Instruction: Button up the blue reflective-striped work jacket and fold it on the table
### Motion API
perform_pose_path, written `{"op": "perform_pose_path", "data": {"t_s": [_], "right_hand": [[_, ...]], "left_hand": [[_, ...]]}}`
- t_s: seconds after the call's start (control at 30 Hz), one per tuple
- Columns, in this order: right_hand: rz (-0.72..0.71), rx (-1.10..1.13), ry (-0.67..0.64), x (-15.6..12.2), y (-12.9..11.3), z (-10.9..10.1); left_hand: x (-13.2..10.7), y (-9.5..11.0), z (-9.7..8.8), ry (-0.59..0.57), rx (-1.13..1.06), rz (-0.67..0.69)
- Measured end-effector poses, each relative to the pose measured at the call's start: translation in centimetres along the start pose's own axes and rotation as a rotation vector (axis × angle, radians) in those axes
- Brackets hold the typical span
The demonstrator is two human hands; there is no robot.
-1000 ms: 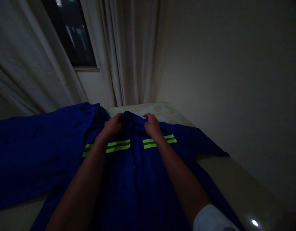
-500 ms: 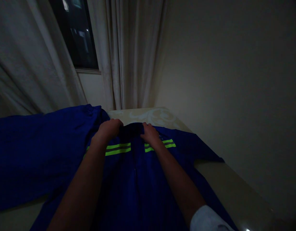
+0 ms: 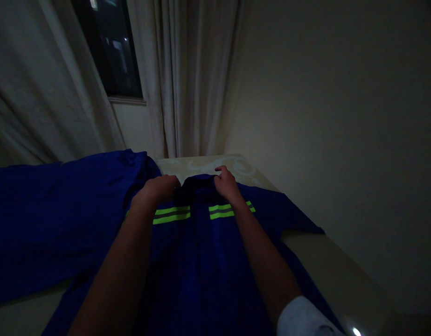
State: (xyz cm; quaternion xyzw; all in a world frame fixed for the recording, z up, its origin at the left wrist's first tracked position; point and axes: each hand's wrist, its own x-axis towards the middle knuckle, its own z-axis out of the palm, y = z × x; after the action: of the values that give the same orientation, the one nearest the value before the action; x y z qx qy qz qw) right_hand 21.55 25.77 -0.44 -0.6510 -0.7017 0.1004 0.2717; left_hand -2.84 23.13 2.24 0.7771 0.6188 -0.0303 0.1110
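- One pale curtain (image 3: 44,79) far out on the left, hanging beside a dark window (image 3: 107,46), well beyond the hands (image 3: 194,184).
- Moving right, the sleeve (image 3: 37,219) of a navy work jacket (image 3: 198,266) lies spread out left of the left hand, running off the edge of view.
- Left hand (image 3: 158,189) curled over the collar (image 3: 198,182) on its left side, just above a lime reflective stripe (image 3: 171,215).
- Centre stage, between the hands: the jacket, front up on the tabletop (image 3: 337,275), its placket running down toward the person.
- Right hand (image 3: 228,184) on the collar's other side, fingers (image 3: 220,170) hooked over the edge; the hands are apart, with dark collar between them.
- Far right, a white cuff (image 3: 301,318) on the right forearm.
- Collar work looks like the step in hand, and the next move calls for an even hold on both sides.
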Motion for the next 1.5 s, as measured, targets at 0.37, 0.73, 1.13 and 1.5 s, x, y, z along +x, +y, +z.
{"op": "perform_pose_path", "data": {"t_s": [0.37,0.73,1.13,1.5], "right_hand": [[-0.021,-0.321,-0.315,-2.3,-1.1,-0.4],[-0.015,-0.297,-0.246,-1.4,-0.7,-5.2],[0.2,-0.219,-0.164,-2.8,4.3,-9.1],[0.807,-0.402,0.25,-15.9,26.4,-14.6]], "left_hand": [[1.1,2.0,0.4,-0.07,-0.022,0.068],[-1.9,2.5,1.0,0.096,0.083,0.152],[-6.5,9.7,8.6,0.373,-0.032,0.171],[-3.9,13.0,11.7,0.149,-0.064,0.265]]}}
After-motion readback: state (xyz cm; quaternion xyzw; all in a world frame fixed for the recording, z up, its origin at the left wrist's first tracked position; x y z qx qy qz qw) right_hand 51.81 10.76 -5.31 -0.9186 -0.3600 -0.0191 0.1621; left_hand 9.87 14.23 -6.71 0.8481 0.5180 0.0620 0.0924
